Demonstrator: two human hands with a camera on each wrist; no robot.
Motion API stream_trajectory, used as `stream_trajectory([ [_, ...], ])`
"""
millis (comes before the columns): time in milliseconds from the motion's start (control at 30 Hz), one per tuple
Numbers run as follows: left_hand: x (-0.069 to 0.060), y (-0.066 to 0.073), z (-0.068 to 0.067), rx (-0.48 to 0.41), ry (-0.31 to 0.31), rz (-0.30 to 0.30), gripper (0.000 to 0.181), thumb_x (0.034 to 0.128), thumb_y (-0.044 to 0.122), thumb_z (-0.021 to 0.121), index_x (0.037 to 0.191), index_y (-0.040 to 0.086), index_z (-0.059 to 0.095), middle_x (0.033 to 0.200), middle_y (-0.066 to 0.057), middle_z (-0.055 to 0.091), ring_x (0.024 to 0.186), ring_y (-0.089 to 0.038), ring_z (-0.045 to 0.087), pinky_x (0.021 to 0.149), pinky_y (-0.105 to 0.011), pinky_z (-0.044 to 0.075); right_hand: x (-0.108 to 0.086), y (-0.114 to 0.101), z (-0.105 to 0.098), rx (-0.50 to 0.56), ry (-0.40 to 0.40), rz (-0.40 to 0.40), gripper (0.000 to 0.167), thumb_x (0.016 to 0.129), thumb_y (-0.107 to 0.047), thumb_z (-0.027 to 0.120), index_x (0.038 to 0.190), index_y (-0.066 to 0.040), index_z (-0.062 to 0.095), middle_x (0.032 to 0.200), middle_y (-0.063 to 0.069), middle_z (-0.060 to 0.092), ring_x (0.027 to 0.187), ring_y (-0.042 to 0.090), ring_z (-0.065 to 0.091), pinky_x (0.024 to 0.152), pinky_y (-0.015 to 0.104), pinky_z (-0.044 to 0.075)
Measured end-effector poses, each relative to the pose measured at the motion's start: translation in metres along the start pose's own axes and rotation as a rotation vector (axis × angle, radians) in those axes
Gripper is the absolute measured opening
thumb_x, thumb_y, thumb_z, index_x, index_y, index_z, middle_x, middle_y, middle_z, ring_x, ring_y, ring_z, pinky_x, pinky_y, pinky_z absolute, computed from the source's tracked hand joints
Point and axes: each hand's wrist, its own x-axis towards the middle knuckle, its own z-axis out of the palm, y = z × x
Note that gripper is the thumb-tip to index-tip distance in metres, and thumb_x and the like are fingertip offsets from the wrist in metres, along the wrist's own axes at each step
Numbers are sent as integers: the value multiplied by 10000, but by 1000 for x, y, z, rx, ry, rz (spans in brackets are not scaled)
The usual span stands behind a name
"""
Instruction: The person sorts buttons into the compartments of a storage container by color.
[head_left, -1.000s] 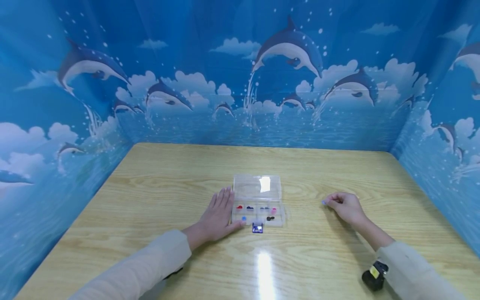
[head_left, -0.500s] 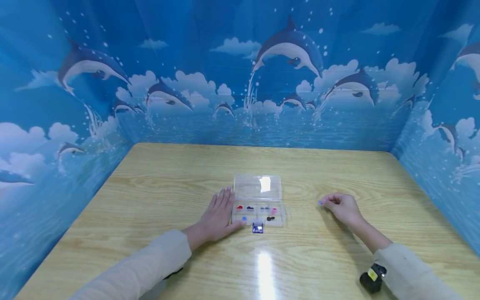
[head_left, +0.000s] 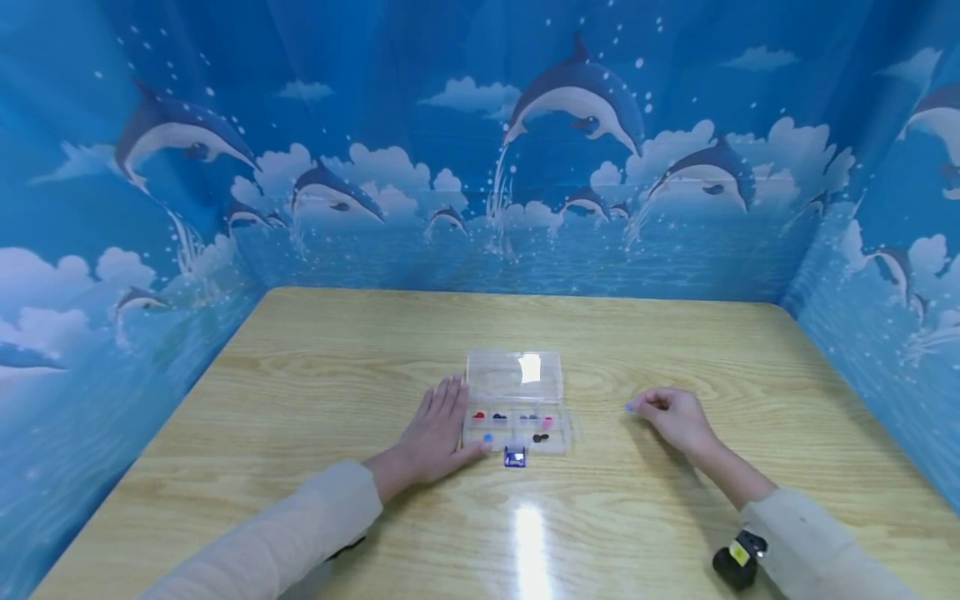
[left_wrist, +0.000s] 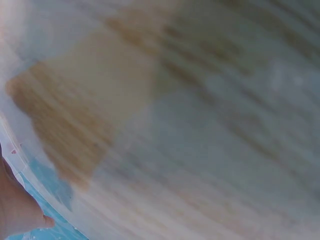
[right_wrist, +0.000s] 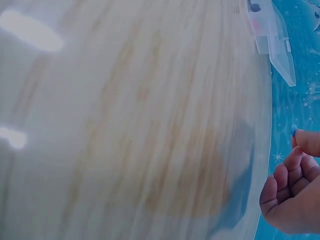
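A clear plastic compartment box [head_left: 513, 407] lies on the table with its lid [head_left: 493, 375] raised toward the back. Small red, dark, pink, black and light blue pieces sit in separate compartments, too small to identify. My left hand [head_left: 438, 433] rests flat along the box's left side, its thumb at the front left corner. To the right of the box, my right hand [head_left: 678, 419] pinches a tiny blue piece [head_left: 629, 407] between thumb and forefinger. The right wrist view shows this blue piece [right_wrist: 294, 131] at the fingertips; its exact kind is unclear.
A dark blue clasp [head_left: 514, 457] juts from the box's front edge. The wood-grain table [head_left: 360, 333] is bordered by a dolphin-print curtain [head_left: 420, 167] at the back and sides. A black device [head_left: 737, 563] is at the right wrist.
My right hand has moved a little to the left, toward the box, still pinching the blue piece. The left hand and the box stay where they were.
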Motion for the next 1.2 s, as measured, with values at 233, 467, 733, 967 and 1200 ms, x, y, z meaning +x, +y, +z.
stream_trajectory([
  [233, -1, 0, 0, 4, -6, -5, 908, 910, 622, 350, 1475, -24, 53, 1550, -212, 9, 1440, -348, 8, 1177, -474, 51, -1, -8, 5, 20, -13, -6, 209, 886, -147, 606, 932, 42, 682, 898, 126, 690, 769, 68, 528, 670, 180, 422],
  [467, -1, -1, 1, 8, -4, -1, 909, 909, 621, 353, 1475, -25, 55, 1549, -215, 13, 1438, -355, 15, 1176, -478, 55, 1, -13, 12, 26, -20, -19, 186, 879, -132, 602, 906, 31, 685, 847, 103, 696, 738, 70, 530, 656, 191, 427],
  [733, -1, -1, 0, 13, -2, 5, 914, 908, 624, 354, 1474, -29, 55, 1548, -218, 14, 1438, -358, 23, 1175, -478, 61, 2, -20, 18, 80, -46, -28, 182, 879, -107, 591, 914, 50, 677, 832, 99, 685, 722, 82, 513, 627, 181, 418],
  [967, -1, 0, -1, 20, 4, 5, 909, 907, 628, 350, 1473, -29, 78, 1549, -217, 33, 1437, -362, 37, 1174, -487, 67, 2, -24, 20, 95, -66, -13, 177, 887, -112, 591, 923, 40, 673, 841, 86, 668, 727, 110, 495, 605, 194, 409],
  [1200, 0, -1, 1, 20, 9, 7, 912, 904, 636, 345, 1475, -25, 82, 1550, -214, 35, 1437, -360, 37, 1175, -486, 70, 2, -31, 23, 103, -75, -11, 176, 884, -122, 601, 923, 31, 678, 843, 81, 668, 721, 105, 491, 597, 198, 410],
])
